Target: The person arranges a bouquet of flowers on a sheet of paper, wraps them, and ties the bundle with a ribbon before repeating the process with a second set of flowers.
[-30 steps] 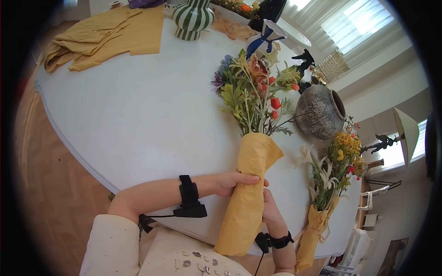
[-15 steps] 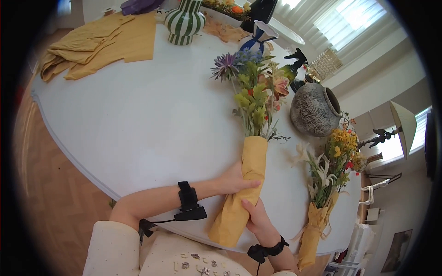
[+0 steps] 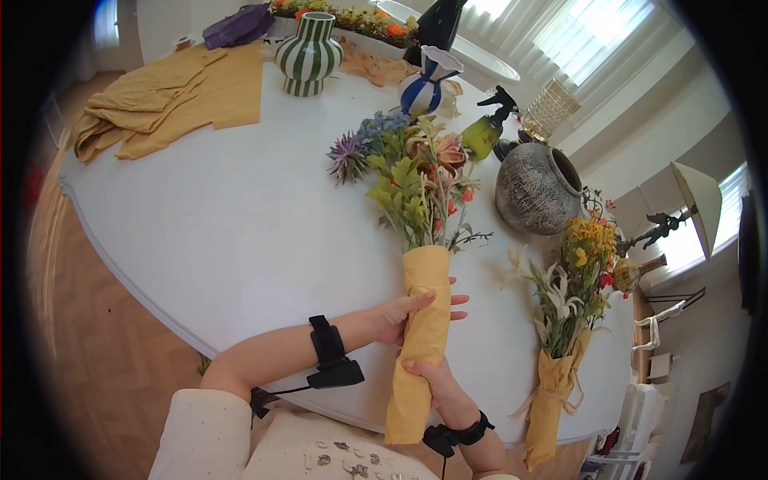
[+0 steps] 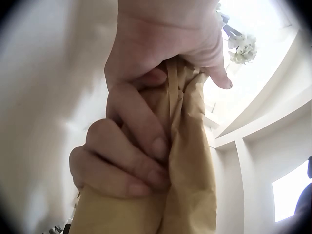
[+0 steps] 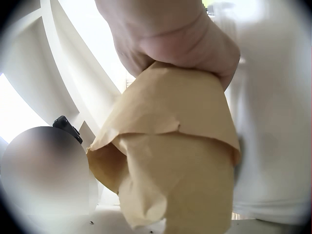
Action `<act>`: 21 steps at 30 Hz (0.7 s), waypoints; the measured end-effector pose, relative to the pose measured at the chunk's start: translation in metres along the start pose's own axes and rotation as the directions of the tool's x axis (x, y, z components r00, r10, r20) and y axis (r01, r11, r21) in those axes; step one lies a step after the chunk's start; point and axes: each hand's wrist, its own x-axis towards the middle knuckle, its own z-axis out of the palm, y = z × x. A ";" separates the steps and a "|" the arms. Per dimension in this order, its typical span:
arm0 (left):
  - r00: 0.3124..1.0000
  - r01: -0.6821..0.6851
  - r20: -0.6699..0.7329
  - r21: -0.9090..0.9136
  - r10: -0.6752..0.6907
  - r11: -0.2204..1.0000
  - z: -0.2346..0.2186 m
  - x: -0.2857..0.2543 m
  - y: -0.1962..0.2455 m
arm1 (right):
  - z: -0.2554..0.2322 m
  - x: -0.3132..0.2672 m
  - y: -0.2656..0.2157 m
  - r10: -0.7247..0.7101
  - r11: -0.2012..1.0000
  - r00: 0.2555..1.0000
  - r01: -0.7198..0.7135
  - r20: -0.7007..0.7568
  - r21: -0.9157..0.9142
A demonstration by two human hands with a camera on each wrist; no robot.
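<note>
A bouquet of artificial-looking flowers (image 3: 412, 180), with a spiky purple bloom, blue clusters, green leaves and pinkish petals, stands out of a tube of yellow-brown wrapping paper (image 3: 426, 276). Around the middle of the tube my left hand (image 3: 392, 318) grips, thumb across the front and fingertips showing past the far side. Lower down, my right hand (image 3: 442, 384) holds the paper from the right, its thumb on the front. Close up in the left wrist view, curled fingers (image 4: 139, 151) press a folded paper edge. The right wrist view shows loose paper layers (image 5: 178, 161) below that hand.
To the right lies a second wrapped bouquet (image 3: 552, 384) with a ribbon. Behind stand a grey textured pot (image 3: 534, 192), a green spray bottle (image 3: 482, 136), a blue-white vase (image 3: 422, 92) and a green-striped vase (image 3: 308, 60). Folded yellow-brown paper (image 3: 184, 96) lies at the table's far left.
The bouquet has turned in my hands, bringing the purple bloom out to the left. Its flared paper corner no longer shows, and the tube looks narrower. My right hand has shifted lower along it.
</note>
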 end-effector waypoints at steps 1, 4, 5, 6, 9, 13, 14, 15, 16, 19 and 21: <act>1.000 0.004 -0.002 -0.002 -0.004 1.000 -0.001 -0.001 0.000 | 0.000 -0.001 0.001 0.002 1.000 1.000 -0.002 -0.002 0.003; 0.997 -0.027 -0.063 0.083 0.032 0.996 -0.009 -0.003 0.003 | 0.001 -0.001 -0.001 0.023 0.999 0.996 -0.025 0.089 0.023; 0.995 -0.012 -0.101 0.045 0.017 0.999 -0.013 -0.003 0.007 | 0.004 -0.002 -0.004 0.046 0.999 0.993 -0.047 0.109 0.015; 0.991 -0.002 -0.136 0.012 0.004 1.000 -0.015 -0.003 0.010 | 0.006 -0.002 -0.008 0.065 0.998 0.989 -0.066 0.132 0.004; 0.983 -0.087 -0.169 -0.126 0.065 0.988 -0.010 -0.005 0.013 | 0.012 -0.002 -0.018 0.052 0.999 0.986 -0.052 0.157 -0.001; 0.966 -0.179 -0.209 -0.101 0.155 0.979 -0.009 -0.002 0.018 | 0.013 0.000 -0.013 0.031 0.999 0.984 -0.033 0.177 0.010; 0.936 -0.244 -0.271 -0.041 0.224 0.969 -0.007 -0.001 0.023 | 0.015 -0.002 -0.013 0.034 0.999 0.981 -0.037 0.190 0.009; 0.898 -0.300 -0.330 0.021 0.290 0.954 -0.006 0.000 0.027 | 0.016 -0.004 -0.012 0.039 0.999 0.979 -0.042 0.200 0.010; 0.900 -0.298 -0.327 0.024 0.290 0.954 -0.010 -0.001 0.032 | 0.016 -0.005 -0.008 0.035 0.999 0.979 -0.038 0.200 0.011; 0.959 -0.223 -0.223 -0.209 0.176 0.952 -0.018 -0.004 0.040 | 0.007 -0.003 -0.003 -0.040 0.996 0.989 0.051 0.144 -0.077; 0.964 -0.237 -0.168 -0.198 0.205 0.951 0.002 -0.011 0.027 | -0.002 -0.001 -0.007 -0.079 0.986 0.987 0.098 0.141 -0.132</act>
